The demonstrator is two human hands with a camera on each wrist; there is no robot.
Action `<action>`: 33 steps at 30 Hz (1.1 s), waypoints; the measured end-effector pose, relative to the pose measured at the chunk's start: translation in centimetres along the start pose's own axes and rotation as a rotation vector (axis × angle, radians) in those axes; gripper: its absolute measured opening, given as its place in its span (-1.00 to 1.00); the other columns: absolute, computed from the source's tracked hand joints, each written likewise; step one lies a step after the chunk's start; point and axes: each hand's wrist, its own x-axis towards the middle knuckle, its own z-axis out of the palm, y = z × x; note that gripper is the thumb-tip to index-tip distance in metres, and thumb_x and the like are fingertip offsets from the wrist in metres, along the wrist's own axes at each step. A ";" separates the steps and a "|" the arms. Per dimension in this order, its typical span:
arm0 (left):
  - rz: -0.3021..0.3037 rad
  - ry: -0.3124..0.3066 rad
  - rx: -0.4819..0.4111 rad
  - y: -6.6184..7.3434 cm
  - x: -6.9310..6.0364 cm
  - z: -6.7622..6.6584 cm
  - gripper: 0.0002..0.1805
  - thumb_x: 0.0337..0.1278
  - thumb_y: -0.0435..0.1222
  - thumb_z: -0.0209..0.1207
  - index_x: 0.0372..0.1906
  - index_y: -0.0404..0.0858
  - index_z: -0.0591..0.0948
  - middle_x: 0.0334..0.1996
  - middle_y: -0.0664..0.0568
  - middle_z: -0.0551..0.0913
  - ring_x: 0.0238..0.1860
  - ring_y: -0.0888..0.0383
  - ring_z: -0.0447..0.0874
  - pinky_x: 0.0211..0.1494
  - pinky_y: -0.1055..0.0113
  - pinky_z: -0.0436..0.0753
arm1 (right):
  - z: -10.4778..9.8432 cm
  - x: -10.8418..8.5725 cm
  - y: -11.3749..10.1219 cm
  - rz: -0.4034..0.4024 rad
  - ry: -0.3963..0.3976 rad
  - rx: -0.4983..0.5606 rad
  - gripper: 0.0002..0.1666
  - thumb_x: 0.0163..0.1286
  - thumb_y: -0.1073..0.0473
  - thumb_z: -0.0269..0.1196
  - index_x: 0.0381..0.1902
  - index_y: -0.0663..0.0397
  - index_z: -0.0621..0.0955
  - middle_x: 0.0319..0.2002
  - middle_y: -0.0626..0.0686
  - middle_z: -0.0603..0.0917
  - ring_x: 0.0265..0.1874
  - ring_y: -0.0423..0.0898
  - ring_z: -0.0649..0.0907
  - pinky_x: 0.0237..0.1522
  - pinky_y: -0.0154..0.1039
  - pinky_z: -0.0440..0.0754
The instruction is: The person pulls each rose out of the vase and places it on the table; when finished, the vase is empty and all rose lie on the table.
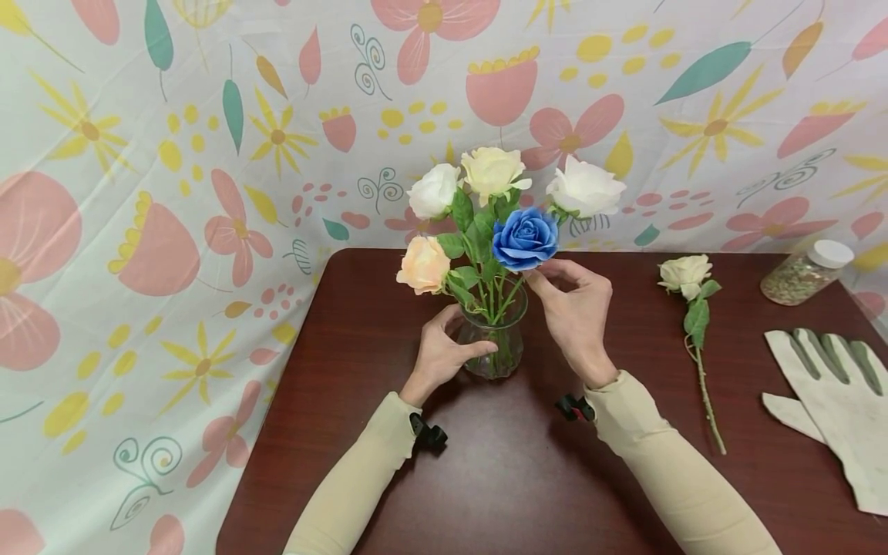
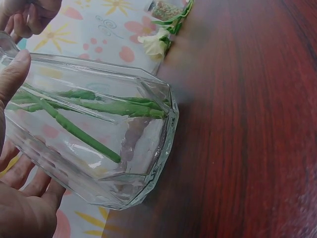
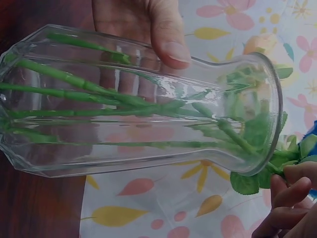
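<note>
Well — loose rose point(image 1: 697, 320), jar point(image 1: 798, 279) and glove point(image 1: 842, 412) sit right of the vase point(image 1: 496, 365).

Blue rose point(image 3: 313, 130) cropped in right wrist view, glove point(image 1: 835, 420) cut off

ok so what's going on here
A person's left hand holds the glass vase, while the right hand pinches the blue rose just below its bloom, above the vase's mouth. Two white roses, a cream rose and a peach rose also stand in the vase. Another pale rose lies on the table, near a glove and a lidded jar.
</note>
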 end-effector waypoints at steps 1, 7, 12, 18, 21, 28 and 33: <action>0.000 0.001 0.002 0.0 0.0 0.0 -0.29 0.00 -0.34 0.68 0.33 -0.18 0.70 0.23 -0.15 0.79 0.31 -0.09 0.75 0.43 -0.07 0.72 | -0.1 0.0 -0.1 -0.006 0.001 0.007 -0.80 0.38 0.15 0.57 -0.20 0.22 0.88 -0.42 -0.46 0.77 -0.40 -0.30 0.69 -0.41 -0.41 0.51; -0.010 0.004 0.022 0.0 0.0 0.0 -0.29 -0.02 -0.29 0.69 0.32 -0.16 0.71 0.23 -0.11 0.80 0.32 -0.06 0.75 0.43 -0.04 0.72 | -0.3 0.1 -0.6 -0.033 0.017 0.020 -0.83 0.39 0.19 0.55 -0.17 0.20 0.89 -0.41 -0.47 0.79 -0.42 -0.31 0.71 -0.44 -0.40 0.50; -0.022 0.000 0.029 -0.1 0.0 -0.1 -0.28 -0.01 -0.19 0.71 0.32 -0.12 0.71 0.23 -0.09 0.80 0.33 -0.05 0.74 0.44 -0.03 0.72 | -0.5 0.5 -0.9 -0.063 0.034 0.027 -0.81 0.37 0.21 0.56 -0.19 0.25 0.88 -0.42 -0.50 0.77 -0.43 -0.35 0.71 -0.42 -0.41 0.52; -0.039 -0.003 0.036 0.0 -0.2 -0.2 -0.29 0.00 -0.16 0.70 0.33 -0.08 0.71 0.23 -0.05 0.80 0.31 -0.03 0.75 0.41 -0.03 0.73 | -1.2 0.9 -1.3 -0.093 0.067 0.035 -0.78 0.36 0.23 0.57 -0.18 0.33 0.86 -0.39 -0.51 0.77 -0.40 -0.39 0.74 -0.34 -0.43 0.60; -0.046 0.001 0.041 0.0 -0.2 -0.2 -0.30 -0.01 -0.18 0.70 0.31 -0.07 0.72 0.22 -0.04 0.80 0.30 -0.02 0.75 0.40 -0.03 0.73 | -1.6 1.0 -1.6 -0.093 0.081 0.046 -0.82 0.36 0.26 0.55 -0.19 0.32 0.87 -0.40 -0.49 0.78 -0.39 -0.38 0.75 -0.32 -0.42 0.63; -0.034 -0.001 0.025 0.0 -0.1 -0.1 -0.30 -0.01 -0.23 0.70 0.32 -0.11 0.71 0.22 -0.07 0.80 0.32 -0.03 0.75 0.44 0.04 0.72 | -2.3 1.2 -2.3 -0.097 0.109 0.097 -0.90 0.36 0.31 0.51 -0.23 0.28 0.87 -0.40 -0.37 0.82 -0.41 -0.32 0.76 -0.33 -0.41 0.64; -0.036 -0.001 0.029 0.0 -0.1 -0.1 -0.28 -0.01 -0.20 0.70 0.32 -0.11 0.71 0.23 -0.07 0.79 0.32 -0.03 0.75 0.44 0.10 0.71 | -2.8 1.3 -2.6 -0.094 0.133 0.137 -0.88 0.35 0.31 0.54 -0.25 0.31 0.86 -0.42 -0.31 0.82 -0.51 -0.30 0.66 -0.42 -0.38 0.53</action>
